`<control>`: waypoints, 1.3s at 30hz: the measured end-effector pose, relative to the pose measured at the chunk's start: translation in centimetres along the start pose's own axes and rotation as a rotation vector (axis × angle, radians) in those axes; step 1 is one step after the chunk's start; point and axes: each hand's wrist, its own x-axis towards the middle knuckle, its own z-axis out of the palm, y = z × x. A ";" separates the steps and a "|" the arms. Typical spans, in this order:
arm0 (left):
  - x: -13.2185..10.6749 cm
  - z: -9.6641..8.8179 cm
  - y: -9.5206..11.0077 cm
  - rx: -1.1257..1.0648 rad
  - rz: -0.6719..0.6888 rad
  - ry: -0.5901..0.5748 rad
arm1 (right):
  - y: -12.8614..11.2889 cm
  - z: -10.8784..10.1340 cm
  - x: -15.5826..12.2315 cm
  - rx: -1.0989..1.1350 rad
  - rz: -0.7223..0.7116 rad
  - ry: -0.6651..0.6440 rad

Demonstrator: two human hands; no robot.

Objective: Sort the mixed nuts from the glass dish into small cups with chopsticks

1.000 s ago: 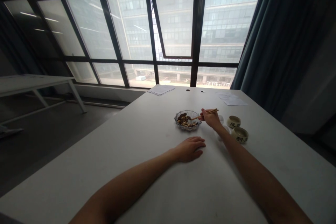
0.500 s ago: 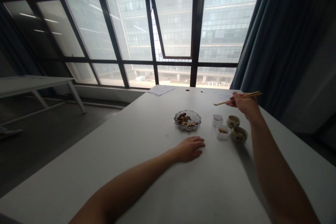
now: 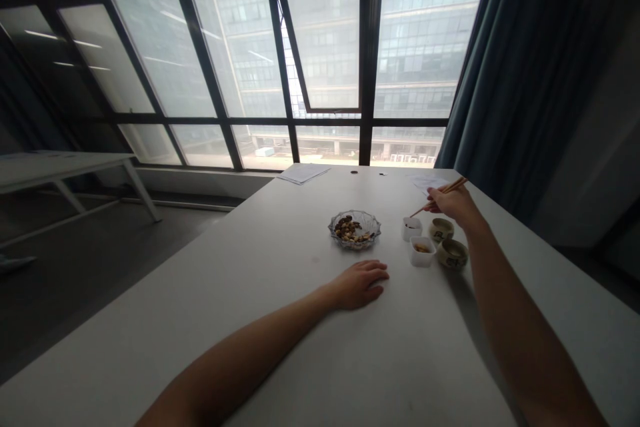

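A pair of wooden chopsticks [image 3: 440, 196] is in my right hand [image 3: 453, 203], fingers closed round it. The chopstick tips point down at the rim of the farther white plastic cup [image 3: 411, 233], which has small dark bits inside. Just in front of it stands a second white cup [image 3: 421, 257] with brownish pieces. Two small pottery cups [image 3: 441, 231] with dark characters stand to the right, under my right forearm. My left hand [image 3: 361, 284] lies flat on the table, fingers spread, holding nothing. Beyond it is a clear glass dish [image 3: 355, 244] of mixed nuts or beans.
The white table [image 3: 280, 267] runs toward the windows. Papers [image 3: 303, 174] lie at its far left corner, and another sheet [image 3: 425, 181] lies behind my right hand. Two small dark items are near the far edge. A second table [image 3: 75, 163] stands left, a blue curtain [image 3: 505, 80] right.
My right hand has moved left and lowered the chopsticks, their tips now at the farther white cup. The small dark piece seen at the tips is no longer visible. My left hand stays put.
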 end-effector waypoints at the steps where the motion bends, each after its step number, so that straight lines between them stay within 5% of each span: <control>1: 0.0 0.0 0.0 0.000 0.001 -0.001 | -0.3 0.2 -0.2 0.030 -0.019 0.014; 8: 0.1 0.1 0.0 0.006 -0.001 0.001 | -0.7 3.9 -1.7 0.193 -0.160 -0.111; 18: 0.1 0.1 0.2 0.009 0.024 0.022 | 4.7 11.4 -4.5 0.059 -0.329 -0.451; 31: 0.3 0.3 0.1 0.012 0.025 0.024 | 6.5 12.1 -4.6 0.003 -0.347 -0.348; 35: 0.2 0.4 -0.1 0.017 0.020 0.024 | 5.2 11.8 -4.5 0.068 -0.240 -0.268; 39: 0.2 0.4 -0.1 0.013 0.013 0.015 | 1.7 9.3 -3.9 0.196 -0.138 -0.168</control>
